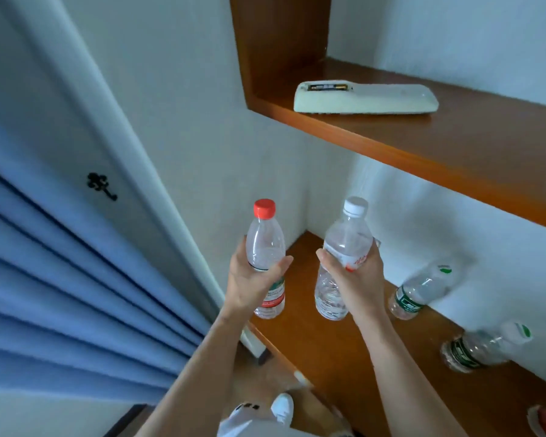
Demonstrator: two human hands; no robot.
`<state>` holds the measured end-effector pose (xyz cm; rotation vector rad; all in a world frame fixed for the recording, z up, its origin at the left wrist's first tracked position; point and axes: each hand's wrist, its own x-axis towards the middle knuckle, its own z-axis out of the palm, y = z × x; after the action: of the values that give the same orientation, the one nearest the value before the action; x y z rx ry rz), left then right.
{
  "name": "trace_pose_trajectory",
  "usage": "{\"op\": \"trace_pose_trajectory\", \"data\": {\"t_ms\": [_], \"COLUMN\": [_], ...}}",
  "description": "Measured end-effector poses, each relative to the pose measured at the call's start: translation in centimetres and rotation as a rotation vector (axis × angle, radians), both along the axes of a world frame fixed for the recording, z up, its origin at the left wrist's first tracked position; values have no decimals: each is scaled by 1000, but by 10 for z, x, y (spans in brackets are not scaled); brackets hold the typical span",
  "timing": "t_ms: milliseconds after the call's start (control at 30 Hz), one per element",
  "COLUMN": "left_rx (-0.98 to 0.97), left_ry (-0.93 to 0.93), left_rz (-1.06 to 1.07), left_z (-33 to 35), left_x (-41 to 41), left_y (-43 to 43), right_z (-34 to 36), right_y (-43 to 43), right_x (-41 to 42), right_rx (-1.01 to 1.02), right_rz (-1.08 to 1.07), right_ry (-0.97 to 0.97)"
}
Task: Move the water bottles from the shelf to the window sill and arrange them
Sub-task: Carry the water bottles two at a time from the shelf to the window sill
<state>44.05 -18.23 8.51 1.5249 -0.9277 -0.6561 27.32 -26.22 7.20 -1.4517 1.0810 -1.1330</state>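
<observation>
Both my forearms reach forward and up from the bottom of the view toward the left end of the shelf [344,357], each hand raised with its back toward me. My left hand [252,279] grips the red-cap bottle [265,244] round the middle, thumb curled across the front just above the label and the fingers wrapped behind, where I cannot see how they lie. That bottle is upright, long axis near vertical, cap up, its base off the wood just at the shelf's front left corner. My right hand [356,275] holds the white-cap bottle [347,238] the same way, thumb curled over the front, fingertips showing round the far side at the label. This one is also cap up, leaning a little so the cap tips right, and it hangs above the shelf's left end, just beside the first and not touching it. Farther right, two green-label bottles [420,291] stand on the shelf against the wall, blurred. Above the shelf, a remote [366,97] lies on a second board. Left of the shelf hangs a blue curtain [60,279].
</observation>
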Motion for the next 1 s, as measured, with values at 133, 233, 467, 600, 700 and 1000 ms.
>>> {"op": "trace_pose_trajectory", "data": {"t_ms": [133,233,467,600,700,1000], "left_rx": [-20,-18,9,15,18,98], "left_ry": [-50,-48,-15,-10,4,-35], "left_rz": [200,381,798,1038,1189,1495], "left_z": [2,-3,0,2,1,-14], "left_x": [11,15,18,16,10,17], "left_y": [65,120,256,334,389,533], "right_z": [-2,-4,-2,1,2,-2], "right_y": [34,67,162,224,273,426], "right_x": [27,51,117,153,175,244], "right_rx": [-40,-58,-21,-18,-16,-71], "right_rz": [236,417,838,1010,1143,1425], "right_ry": [4,-19,-26,5,27,42]}}
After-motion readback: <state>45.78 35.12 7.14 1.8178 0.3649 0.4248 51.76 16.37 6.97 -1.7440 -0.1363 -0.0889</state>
